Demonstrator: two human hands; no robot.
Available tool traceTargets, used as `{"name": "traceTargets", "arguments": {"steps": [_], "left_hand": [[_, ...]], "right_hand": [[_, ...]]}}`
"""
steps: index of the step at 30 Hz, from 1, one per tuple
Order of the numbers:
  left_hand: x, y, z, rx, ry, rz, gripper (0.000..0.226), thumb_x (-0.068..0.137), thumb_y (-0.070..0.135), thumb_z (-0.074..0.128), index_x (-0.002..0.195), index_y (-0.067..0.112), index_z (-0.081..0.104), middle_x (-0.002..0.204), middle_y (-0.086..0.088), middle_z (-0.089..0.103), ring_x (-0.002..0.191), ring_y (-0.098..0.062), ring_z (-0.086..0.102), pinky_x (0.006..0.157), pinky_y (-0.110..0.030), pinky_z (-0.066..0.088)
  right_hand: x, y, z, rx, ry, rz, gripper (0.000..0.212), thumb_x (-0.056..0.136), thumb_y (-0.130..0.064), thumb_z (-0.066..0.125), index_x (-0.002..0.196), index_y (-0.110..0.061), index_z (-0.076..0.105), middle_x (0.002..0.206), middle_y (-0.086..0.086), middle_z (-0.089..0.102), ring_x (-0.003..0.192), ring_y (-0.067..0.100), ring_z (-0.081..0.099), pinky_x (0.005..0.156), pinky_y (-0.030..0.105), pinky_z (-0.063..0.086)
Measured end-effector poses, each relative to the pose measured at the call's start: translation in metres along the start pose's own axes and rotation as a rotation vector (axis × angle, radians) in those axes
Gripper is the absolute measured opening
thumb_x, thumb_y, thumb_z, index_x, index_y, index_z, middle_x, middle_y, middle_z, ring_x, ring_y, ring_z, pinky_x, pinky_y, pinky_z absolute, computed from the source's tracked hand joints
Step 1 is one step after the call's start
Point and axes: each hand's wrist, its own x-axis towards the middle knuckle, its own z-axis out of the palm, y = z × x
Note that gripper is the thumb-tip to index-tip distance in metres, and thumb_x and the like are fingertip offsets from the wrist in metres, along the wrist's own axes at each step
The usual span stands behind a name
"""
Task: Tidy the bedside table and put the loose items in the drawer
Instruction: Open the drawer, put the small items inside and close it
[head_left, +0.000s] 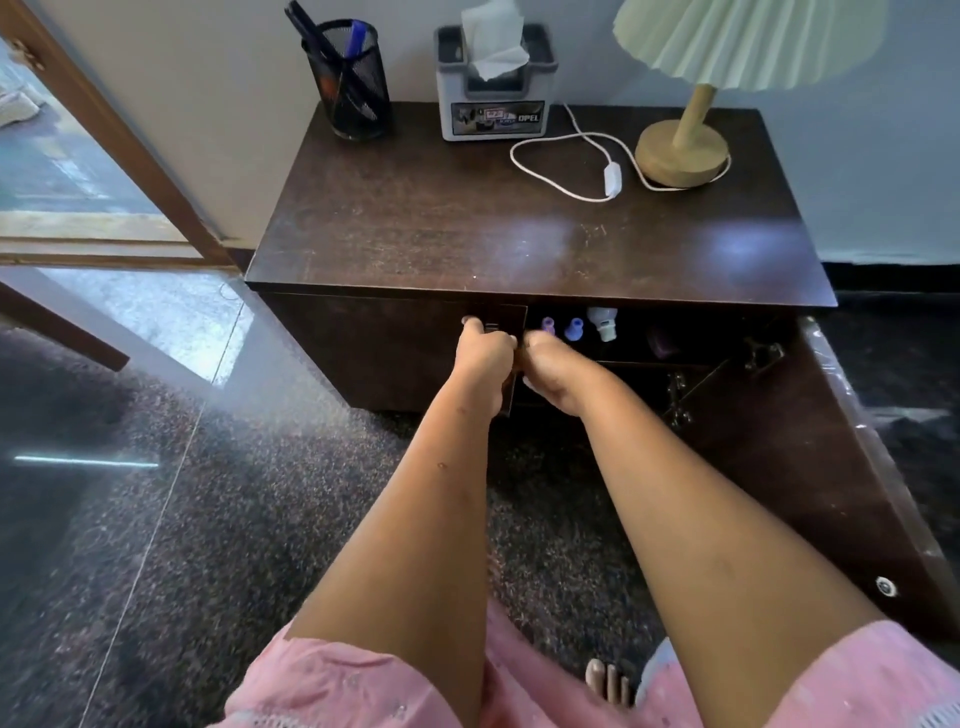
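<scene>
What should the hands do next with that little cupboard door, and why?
Probably swing the left door shut. Both the left hand and right hand grip its edge, the table top holds only the pen holder, tissue box and lamp, and small bottles already sit inside. The right door hangs wide open too.

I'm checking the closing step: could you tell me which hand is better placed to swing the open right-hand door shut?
Probably the right hand: it is nearer the open door, which hangs out on the right. The left hand sits at the closed left door's edge.
</scene>
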Motion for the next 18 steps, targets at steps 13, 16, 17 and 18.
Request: {"name": "traceTargets", "arguments": {"steps": [13,16,17,18], "left_hand": [[-0.109,-0.018,0.085,0.316,-0.460,0.159,0.058,0.096,0.024,0.051,0.149,0.025,0.028,0.154,0.002,0.033,0.140,-0.022,0.034,0.114,-0.042,0.032],[-0.122,-0.024,0.090,0.407,-0.534,0.160,0.055,0.098,0.025,0.049,0.149,0.023,0.029,0.152,0.000,0.036,0.132,-0.020,0.041,0.105,-0.032,0.038],[-0.125,-0.024,0.089,0.447,-0.551,0.160,0.054,0.098,0.024,0.048,0.149,0.023,0.029,0.149,-0.001,0.039,0.124,-0.017,0.046,0.097,-0.028,0.039],[-0.128,-0.024,0.088,0.484,-0.563,0.160,0.053,0.099,0.024,0.047,0.149,0.022,0.029,0.147,-0.003,0.042,0.116,-0.016,0.048,0.092,-0.027,0.040]], "right_hand": [[-0.119,0.047,-0.139,-0.468,1.039,0.312,0.060,0.083,-0.023,0.064,0.138,-0.017,0.038,0.144,0.013,0.037,0.134,0.037,0.033,0.110,0.058,0.023],[-0.127,0.071,-0.135,-0.399,0.902,0.535,0.083,0.082,-0.028,0.066,0.149,-0.017,0.019,0.152,0.015,0.025,0.141,0.040,0.022,0.112,0.065,0.008],[-0.129,0.076,-0.136,-0.409,0.890,0.562,0.082,0.083,-0.027,0.065,0.150,-0.015,0.019,0.152,0.015,0.025,0.141,0.039,0.022,0.113,0.064,0.008],[-0.131,0.080,-0.137,-0.429,0.901,0.569,0.077,0.084,-0.026,0.063,0.148,-0.013,0.023,0.151,0.014,0.028,0.140,0.037,0.026,0.114,0.061,0.012]]}}
